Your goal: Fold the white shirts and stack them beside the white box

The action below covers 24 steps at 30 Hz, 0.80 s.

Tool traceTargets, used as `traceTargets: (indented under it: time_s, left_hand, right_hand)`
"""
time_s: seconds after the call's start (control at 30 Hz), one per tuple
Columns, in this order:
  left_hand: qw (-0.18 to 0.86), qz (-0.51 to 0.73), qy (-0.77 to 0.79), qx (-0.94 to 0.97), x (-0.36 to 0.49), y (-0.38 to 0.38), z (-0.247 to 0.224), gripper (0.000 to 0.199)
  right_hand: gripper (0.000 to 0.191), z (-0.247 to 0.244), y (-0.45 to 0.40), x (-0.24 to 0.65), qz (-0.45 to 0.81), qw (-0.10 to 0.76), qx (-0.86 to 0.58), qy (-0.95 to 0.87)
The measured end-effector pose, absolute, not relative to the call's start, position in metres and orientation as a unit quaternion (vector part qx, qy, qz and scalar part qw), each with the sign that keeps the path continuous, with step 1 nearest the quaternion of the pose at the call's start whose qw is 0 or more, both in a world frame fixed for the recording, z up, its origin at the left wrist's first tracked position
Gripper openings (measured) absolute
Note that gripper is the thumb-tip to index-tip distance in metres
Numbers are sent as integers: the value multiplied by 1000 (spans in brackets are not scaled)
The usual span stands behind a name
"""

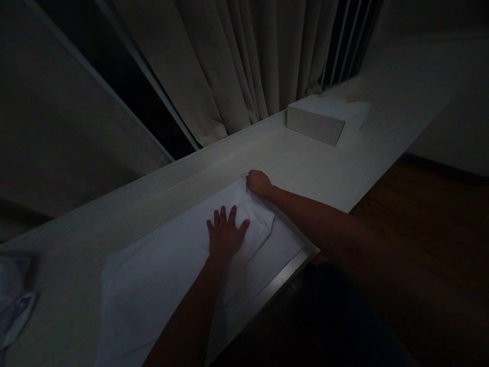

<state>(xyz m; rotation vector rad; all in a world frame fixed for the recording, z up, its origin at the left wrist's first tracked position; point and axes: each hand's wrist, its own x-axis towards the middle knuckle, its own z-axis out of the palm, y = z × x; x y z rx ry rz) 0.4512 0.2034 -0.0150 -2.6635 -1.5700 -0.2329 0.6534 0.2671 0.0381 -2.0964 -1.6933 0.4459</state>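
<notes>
A white cloth [153,275] lies spread along the front of the pale table, with a folded, creased layer toward its right end. My left hand [224,235] rests flat on it, fingers spread, palm down. At the cloth's far right corner my right hand [258,182] is closed, its fingers curled on the corner; the fingertips are mostly hidden. Creases run from that corner toward my left hand. Part of the cloth's near side is hidden behind my left forearm.
A white box [317,122] stands on the table [298,158] at the back right. At the far left edge lies a crumpled cloth-like bundle [15,295], blurred. Curtains [237,66] hang behind the table. A shiny strip [284,275] runs along the front edge. The room is dim.
</notes>
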Motion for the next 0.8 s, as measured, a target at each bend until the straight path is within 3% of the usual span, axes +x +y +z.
traceTargets:
  time_s: [0.17, 0.33, 0.57, 0.8]
  left_hand:
    - [21, -87, -498, -863, 451, 204, -15, 76]
    - [19, -91, -485, -870, 447, 206, -19, 68]
    - [9, -74, -494, -866, 441, 206, -17, 71]
    - [84, -18, -526, -846, 305, 192, -2, 73]
  right_hand:
    - [63, 5, 223, 622, 39, 188, -652, -734]
    - [71, -35, 199, 619, 50, 160, -653, -738]
    - [77, -41, 198, 622, 43, 175, -652, -737]
    - [75, -18, 203, 626, 73, 176, -656, -731]
